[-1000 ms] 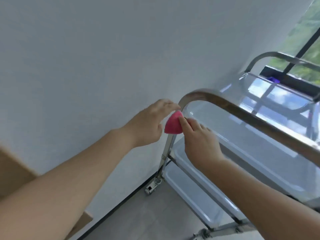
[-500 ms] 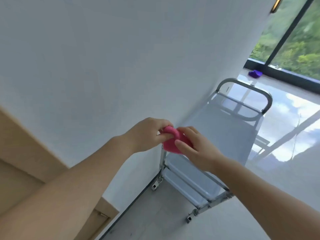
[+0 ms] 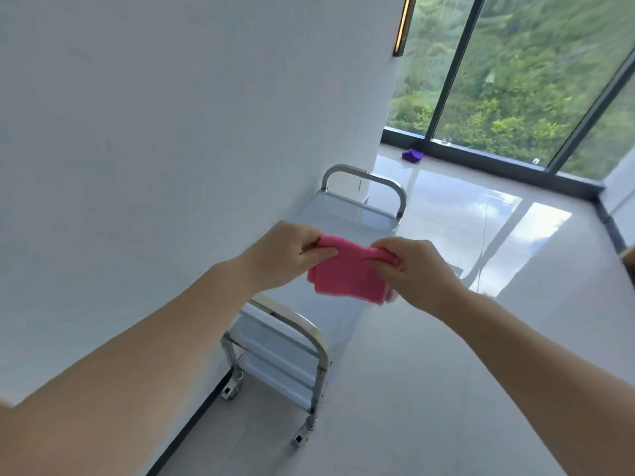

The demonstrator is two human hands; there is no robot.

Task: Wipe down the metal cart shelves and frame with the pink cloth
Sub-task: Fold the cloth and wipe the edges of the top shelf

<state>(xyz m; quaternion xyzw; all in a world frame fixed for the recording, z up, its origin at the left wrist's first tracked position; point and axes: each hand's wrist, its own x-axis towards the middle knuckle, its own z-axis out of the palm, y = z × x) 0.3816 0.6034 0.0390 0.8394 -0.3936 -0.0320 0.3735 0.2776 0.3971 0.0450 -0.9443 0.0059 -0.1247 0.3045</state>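
Note:
The pink cloth is stretched between both hands in the air, well above the metal cart. My left hand pinches its left top corner and my right hand pinches the right top corner; the rest hangs down between them. The cart stands along the white wall, with a curved steel handle at each end, grey shelves and small castors. Neither hand touches the cart.
The white wall runs close along the cart's left side. Glossy floor lies to the right. A purple cloth lies on the floor by the tall window at the back.
The view has pulled back and up from the cart's near handle. Both hands came off the handle and spread the bunched cloth out between them.

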